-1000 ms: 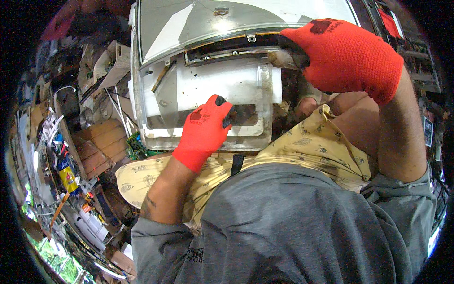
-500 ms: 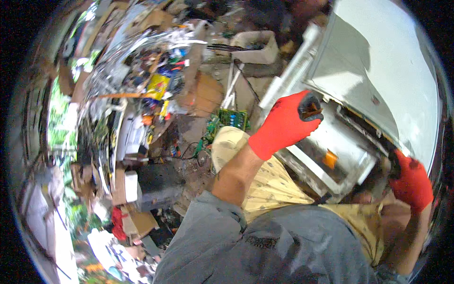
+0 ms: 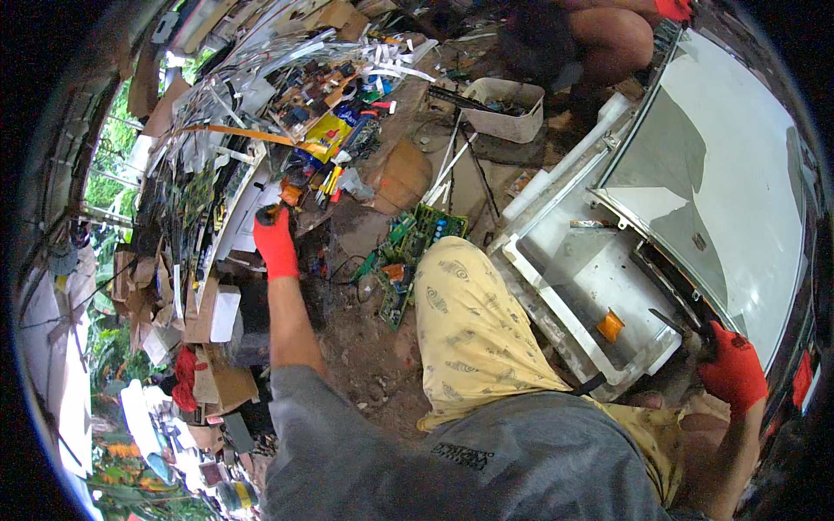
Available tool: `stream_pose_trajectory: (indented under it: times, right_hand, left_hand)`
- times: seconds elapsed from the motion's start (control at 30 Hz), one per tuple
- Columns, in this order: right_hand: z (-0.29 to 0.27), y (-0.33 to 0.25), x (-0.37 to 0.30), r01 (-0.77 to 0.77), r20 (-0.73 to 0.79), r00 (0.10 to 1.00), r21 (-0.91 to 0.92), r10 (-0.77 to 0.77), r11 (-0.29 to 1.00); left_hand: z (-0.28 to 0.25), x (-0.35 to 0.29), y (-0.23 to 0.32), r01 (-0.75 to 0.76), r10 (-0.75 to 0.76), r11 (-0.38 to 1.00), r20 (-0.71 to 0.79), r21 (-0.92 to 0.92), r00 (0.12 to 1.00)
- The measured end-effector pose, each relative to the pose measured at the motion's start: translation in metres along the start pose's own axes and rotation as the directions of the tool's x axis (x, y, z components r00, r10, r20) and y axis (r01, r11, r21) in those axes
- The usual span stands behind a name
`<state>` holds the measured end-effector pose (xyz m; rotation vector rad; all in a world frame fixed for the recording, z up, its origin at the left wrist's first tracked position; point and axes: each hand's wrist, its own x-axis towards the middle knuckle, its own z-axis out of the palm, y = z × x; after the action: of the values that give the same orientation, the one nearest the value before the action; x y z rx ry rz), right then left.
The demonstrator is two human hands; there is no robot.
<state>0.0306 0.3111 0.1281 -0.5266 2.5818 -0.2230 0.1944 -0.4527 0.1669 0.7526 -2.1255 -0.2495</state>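
left hand point(image 3: 276, 243): red-gloved, I see it closed on a small orange-tipped piece, scrap pile point(image 3: 287, 95) just above it | right hand point(image 3: 734, 373): red-gloved, gripping a dark tool point(image 3: 682, 328) against the white panel frame point(image 3: 599, 286) beside it | green circuit boards point(image 3: 408, 252) between both hands

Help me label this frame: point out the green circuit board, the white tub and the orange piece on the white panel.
green circuit board point(image 3: 427, 227), head view, middle of the board's face
white tub point(image 3: 504, 124), head view, its front wall
orange piece point(image 3: 610, 326), head view, its centre
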Motion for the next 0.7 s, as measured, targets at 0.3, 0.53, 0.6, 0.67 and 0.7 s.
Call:
stream_pose_trajectory:
  times: [0.3,0.53,0.6,0.67,0.7]
  right_hand:
    - [0.004,-0.011,0.010,0.026,-0.045,0.999,-0.012,-0.027,1.000]
    - [-0.001,-0.024,0.011,-0.060,0.023,0.998,0.001,0.060,0.998]
    - [-0.001,-0.023,0.014,-0.051,0.027,0.998,0.010,0.051,0.999]
    - [-0.001,-0.024,0.014,-0.043,0.013,0.999,0.014,0.043,0.999]
    - [-0.002,-0.025,0.013,-0.042,-0.007,0.999,0.015,0.043,0.999]
  left_hand:
    - [0.006,0.054,-0.024,-0.097,0.054,0.984,0.265,0.150,0.963]
    - [0.001,0.053,-0.026,-0.129,0.079,0.980,0.303,0.151,0.950]
    - [0.003,0.054,-0.030,-0.135,0.080,0.975,0.284,0.179,0.955]
    - [0.004,0.054,-0.031,-0.121,0.060,0.972,0.283,0.203,0.957]
    - [0.006,0.054,-0.028,-0.108,0.043,0.972,0.290,0.210,0.956]
